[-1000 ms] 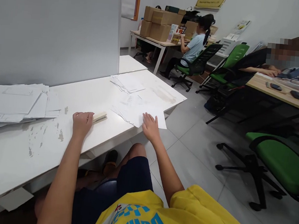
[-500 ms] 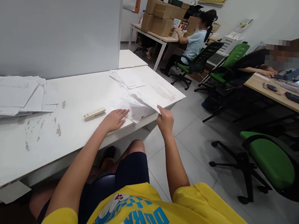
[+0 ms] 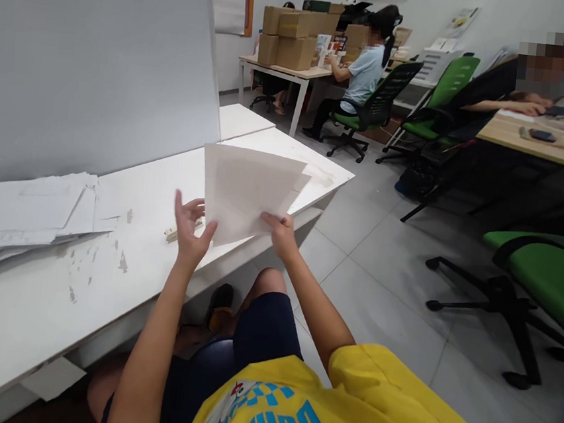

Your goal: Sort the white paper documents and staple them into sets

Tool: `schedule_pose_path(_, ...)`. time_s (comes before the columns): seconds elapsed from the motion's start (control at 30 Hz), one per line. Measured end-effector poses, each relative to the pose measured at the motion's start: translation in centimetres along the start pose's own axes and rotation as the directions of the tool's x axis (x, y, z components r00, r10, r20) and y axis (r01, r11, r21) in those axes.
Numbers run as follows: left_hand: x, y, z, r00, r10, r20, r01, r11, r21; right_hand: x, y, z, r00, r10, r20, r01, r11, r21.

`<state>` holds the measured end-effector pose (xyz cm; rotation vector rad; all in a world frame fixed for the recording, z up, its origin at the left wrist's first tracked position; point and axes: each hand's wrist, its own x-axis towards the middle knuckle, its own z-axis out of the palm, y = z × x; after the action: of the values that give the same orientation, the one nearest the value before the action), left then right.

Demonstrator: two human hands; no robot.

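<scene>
A seated person in a yellow printed shirt held a sheaf of white papers (image 3: 248, 192) up off a white table (image 3: 18, 306), the sheets standing nearly upright and facing the camera. The right hand (image 3: 280, 232) was closed on the sheaf's lower edge at about 5 o'clock of the paper, thumb and fingers pinching it. The left hand (image 3: 189, 226) was spread wide, fingers splayed, at the sheaf's lower left corner at about 7 o'clock; its fingertips were at the paper's edge, though whether they actually touched it could not be made out.

Just behind the left hand, a cream stapler (image 3: 173, 232) lay flat on the tabletop, partly hidden by the fingers. At 9 o'clock of the hands, a loose stack of white sheets (image 3: 23, 210) sprawled across the table beside a grey partition panel (image 3: 92, 53). The table's surface showed scuffed, flaking patches between the stack and the stapler.

At 12 o'clock, well apart from the hands, another person sat in a green chair (image 3: 376, 114) at a desk piled with cardboard boxes (image 3: 288, 39). At 2 o'clock a third person leaned on a wooden desk (image 3: 533, 139), and an unoccupied green chair (image 3: 545, 280) stood at 3 o'clock on the grey tiled floor.
</scene>
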<state>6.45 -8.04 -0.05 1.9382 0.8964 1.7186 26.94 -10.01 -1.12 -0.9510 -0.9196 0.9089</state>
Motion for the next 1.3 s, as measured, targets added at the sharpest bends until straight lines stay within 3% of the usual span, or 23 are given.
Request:
schedule_pose_path(0.1, -0.4, -0.7, -2.0, 0.995, 0.018, -0.097, -0.014, 0.999, 0.051, 1.3, 1.4, 2.3, 0.981, 0.095, 0.169, -0.119, 0.984, 0.136)
schedule_pose_path(0.23, -1.8, -2.3, -3.8, 0.997, 0.027, -0.071, -0.009, 0.967, 0.254, 2.1, 2.2, 4.8, 0.931, 0.109, 0.347, -0.171, 0.973, 0.154)
schedule_pose_path(0.37, -2.7, -3.1, -4.1, 0.997, 0.047, -0.055, -0.024, 0.931, 0.364, 2.4, 1.9, 5.8, 0.923, 0.103, 0.371, -0.178, 0.969, 0.174)
schedule_pose_path(0.47, -2.5, -3.0, -4.0, 0.993, 0.105, -0.056, -0.083, 0.948, 0.307, 2.5, 1.9, 6.0, 0.928, 0.088, 0.361, -0.164, 0.968, 0.188)
schedule_pose_path(0.6, -2.1, -2.9, -4.0, 0.978, 0.153, -0.140, -0.117, 0.965, 0.234, 2.8, 2.0, 5.8, 0.942, 0.049, 0.333, -0.121, 0.972, 0.201)
schedule_pose_path(0.9, -2.1, -3.1, -4.0, 0.983, 0.046, -0.176, 0.000, 0.968, 0.250, 3.2, 1.7, 6.0, 0.936, -0.058, 0.346, -0.031, 0.969, 0.247)
schedule_pose_path(1.13, -2.2, -2.6, -3.6, 0.941, -0.250, -0.230, 0.287, 0.946, 0.147, 2.3, 3.5, 6.7, 0.924, -0.094, 0.371, -0.024, 0.953, 0.302)
schedule_pose_path(1.3, -2.1, -1.5, -3.3, 0.900, -0.382, -0.212, 0.418, 0.894, 0.161, 1.3, 2.2, 6.3, 0.939, -0.099, 0.329, 0.023, 0.974, 0.227)
